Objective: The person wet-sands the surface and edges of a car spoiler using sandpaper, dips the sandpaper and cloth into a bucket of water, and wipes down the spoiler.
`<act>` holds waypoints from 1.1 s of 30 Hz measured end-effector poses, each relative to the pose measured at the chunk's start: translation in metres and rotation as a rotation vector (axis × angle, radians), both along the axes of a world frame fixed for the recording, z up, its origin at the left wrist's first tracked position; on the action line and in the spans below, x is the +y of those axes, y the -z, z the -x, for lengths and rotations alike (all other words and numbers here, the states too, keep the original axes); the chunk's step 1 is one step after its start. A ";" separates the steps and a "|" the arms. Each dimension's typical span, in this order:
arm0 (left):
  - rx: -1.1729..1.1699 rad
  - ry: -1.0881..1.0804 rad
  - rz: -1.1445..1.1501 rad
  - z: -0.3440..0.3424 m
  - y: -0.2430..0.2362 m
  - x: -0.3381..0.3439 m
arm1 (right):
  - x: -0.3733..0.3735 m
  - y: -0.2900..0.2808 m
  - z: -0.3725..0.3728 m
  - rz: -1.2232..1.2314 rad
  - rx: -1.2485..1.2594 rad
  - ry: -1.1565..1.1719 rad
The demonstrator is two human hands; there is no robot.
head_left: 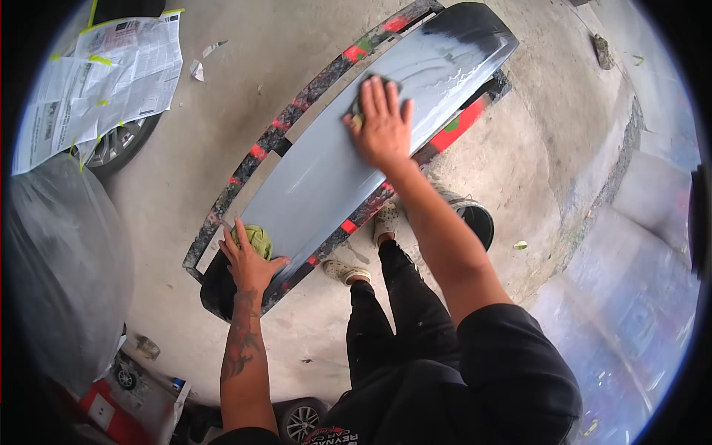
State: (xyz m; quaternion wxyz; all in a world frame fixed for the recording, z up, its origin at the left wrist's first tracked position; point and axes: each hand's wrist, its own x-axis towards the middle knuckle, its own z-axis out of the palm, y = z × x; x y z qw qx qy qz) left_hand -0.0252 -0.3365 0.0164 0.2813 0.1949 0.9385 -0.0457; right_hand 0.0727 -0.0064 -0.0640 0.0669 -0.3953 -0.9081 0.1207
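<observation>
A long, curved car body panel lies slantwise in front of me, mostly grey with black ends. Wet streaks shine on its far right part. My right hand presses flat on a dark sanding pad above the panel's middle, its fingers stretched along the pad. At the near left end, my left hand is spread around a crumpled green cloth, with the thumb reaching out over the panel. The underside of each hand is hidden.
Under the panel is a black stand with red patches. A dark bucket stands right of my feet. Newspaper masking hangs above a car wheel at the left, near grey plastic sheeting. Clear sheeting covers the right side.
</observation>
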 end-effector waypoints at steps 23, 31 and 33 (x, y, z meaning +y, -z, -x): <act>-0.003 0.103 0.044 0.003 0.006 0.000 | -0.013 -0.007 -0.019 0.189 0.072 -0.447; 0.017 0.129 -0.005 0.001 0.010 0.003 | 0.229 0.017 -0.043 -0.156 -0.004 -0.010; 0.019 0.124 0.000 -0.001 0.012 0.008 | 0.238 0.036 -0.040 -0.170 0.033 0.081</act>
